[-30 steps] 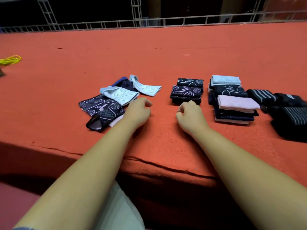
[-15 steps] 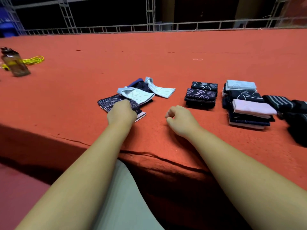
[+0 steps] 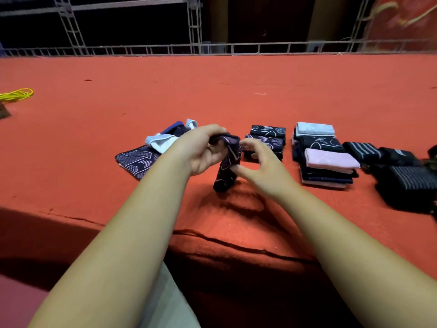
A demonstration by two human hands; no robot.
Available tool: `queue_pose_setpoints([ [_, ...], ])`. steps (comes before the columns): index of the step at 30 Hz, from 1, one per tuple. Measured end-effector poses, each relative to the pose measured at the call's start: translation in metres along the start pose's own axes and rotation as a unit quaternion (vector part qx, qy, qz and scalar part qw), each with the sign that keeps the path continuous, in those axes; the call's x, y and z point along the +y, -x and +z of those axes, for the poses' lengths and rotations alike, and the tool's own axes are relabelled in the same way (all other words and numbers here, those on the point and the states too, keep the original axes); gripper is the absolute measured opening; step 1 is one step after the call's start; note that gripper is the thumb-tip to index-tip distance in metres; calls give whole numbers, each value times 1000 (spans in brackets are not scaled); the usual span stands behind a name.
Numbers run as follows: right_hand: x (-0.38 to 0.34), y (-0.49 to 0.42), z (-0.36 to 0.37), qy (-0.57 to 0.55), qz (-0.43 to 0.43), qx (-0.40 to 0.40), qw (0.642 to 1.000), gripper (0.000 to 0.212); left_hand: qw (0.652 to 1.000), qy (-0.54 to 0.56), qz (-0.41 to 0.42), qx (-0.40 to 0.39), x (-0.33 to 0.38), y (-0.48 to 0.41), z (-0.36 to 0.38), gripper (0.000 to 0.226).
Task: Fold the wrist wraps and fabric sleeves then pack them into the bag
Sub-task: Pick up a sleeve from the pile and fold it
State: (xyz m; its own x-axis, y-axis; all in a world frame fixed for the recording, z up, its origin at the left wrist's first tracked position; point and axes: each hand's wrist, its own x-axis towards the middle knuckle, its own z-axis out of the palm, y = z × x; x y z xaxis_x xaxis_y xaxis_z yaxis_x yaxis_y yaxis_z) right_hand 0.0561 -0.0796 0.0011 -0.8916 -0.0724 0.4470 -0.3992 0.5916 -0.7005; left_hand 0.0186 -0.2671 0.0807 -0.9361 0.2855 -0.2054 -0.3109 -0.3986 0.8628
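My left hand (image 3: 203, 150) grips the top of a dark patterned fabric sleeve (image 3: 227, 169), which hangs down above the red carpet. My right hand (image 3: 257, 164) pinches the same sleeve at its right edge with thumb and fingers. Behind my left hand lies a loose pile of unfolded sleeves (image 3: 151, 150), dark patterned and pale blue. To the right sit a small stack of folded dark patterned sleeves (image 3: 267, 138), a taller stack of folded sleeves (image 3: 324, 157) in pale blue, pink and navy, and black striped wrist wraps (image 3: 387, 166).
Everything lies on a raised red carpeted platform (image 3: 212, 91) whose front edge runs below my forearms. A coil of yellow cord (image 3: 16, 94) lies at the far left. A white metal truss railing (image 3: 212, 47) borders the far side.
My left hand took one dark patterned sleeve from the loose pile and lifted it. My right hand rose from the carpet and took hold of the sleeve's edge.
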Motion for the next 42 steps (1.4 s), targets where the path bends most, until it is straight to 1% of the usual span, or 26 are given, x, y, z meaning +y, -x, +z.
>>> queue_pose_setpoints([
  [2,1,3,-16,2,-6,4,1000,41,998,50,-35,-31,-2,-5,11,4],
  [3,-1,4,-24,-14,4,-7,1000,34,995,71,-48,-48,-3,-7,16,3],
  [5,-4,5,-36,-59,45,-20,997,21,991,84,-67,-79,-5,-13,23,17],
  [7,-1,2,-41,-96,72,3,993,9,994,41,-61,-80,-10,-20,28,31],
  [9,5,-2,-42,-132,97,34,986,3,998,-30,-31,-48,-21,-31,27,31],
  [11,12,-4,-42,-155,139,60,976,9,991,-130,2,-31,-37,-43,21,27],
  [13,22,-7,-39,-161,186,90,965,13,971,-233,19,-48,-57,-50,13,33],
  [14,27,-8,-36,-168,210,95,958,14,963,-263,12,-60,-67,-52,8,37],
  [15,32,-8,-32,-188,228,94,951,14,960,-269,-4,-75,-76,-52,4,39],
  [17,41,-9,-24,-232,253,89,935,11,966,-240,-37,-93,-91,-54,-6,41],
  [18,47,-8,-21,-229,259,90,934,10,969,-224,-40,-95,-97,-56,-10,39],
  [22,65,3,-9,-177,251,105,946,15,978,-189,24,-87,-109,-63,-20,17],
  [25,70,14,-5,-153,235,113,953,9,982,-174,62,-47,-118,-65,-22,24],
  [27,70,19,-8,-157,233,104,954,19,981,-178,82,3,-122,-66,-22,25],
  [29,67,24,-12,-165,227,59,958,32,975,-188,100,68,-124,-68,-21,30],
  [31,63,28,-15,-166,209,9,964,38,961,-220,120,118,-126,-69,-24,26],
  [33,59,32,-19,-164,192,-37,967,38,923,-324,157,138,-125,-67,-28,19],
  [34,56,35,-21,-167,186,-63,966,35,902,-374,168,135,-122,-62,-28,16],
  [35,56,37,-23,-168,178,-88,966,29,890,-403,172,130,-119,-55,-27,16],
  [36,56,38,-24,-172,170,-108,964,22,895,-399,163,118,-114,-47,-25,19],
  [37,57,40,-24,-170,163,-117,965,15,907,-384,144,97,-110,-39,-23,22],
  [39,59,41,-25,-156,137,-113,972,6,922,-372,100,26,-103,-24,-22,22],
  [41,59,41,-23,-153,114,-91,977,9,909,-404,84,-55,-98,-11,-26,28],
  [42,59,41,-23,-161,107,-82,978,10,901,-419,77,-80,-97,-7,-29,32],
])
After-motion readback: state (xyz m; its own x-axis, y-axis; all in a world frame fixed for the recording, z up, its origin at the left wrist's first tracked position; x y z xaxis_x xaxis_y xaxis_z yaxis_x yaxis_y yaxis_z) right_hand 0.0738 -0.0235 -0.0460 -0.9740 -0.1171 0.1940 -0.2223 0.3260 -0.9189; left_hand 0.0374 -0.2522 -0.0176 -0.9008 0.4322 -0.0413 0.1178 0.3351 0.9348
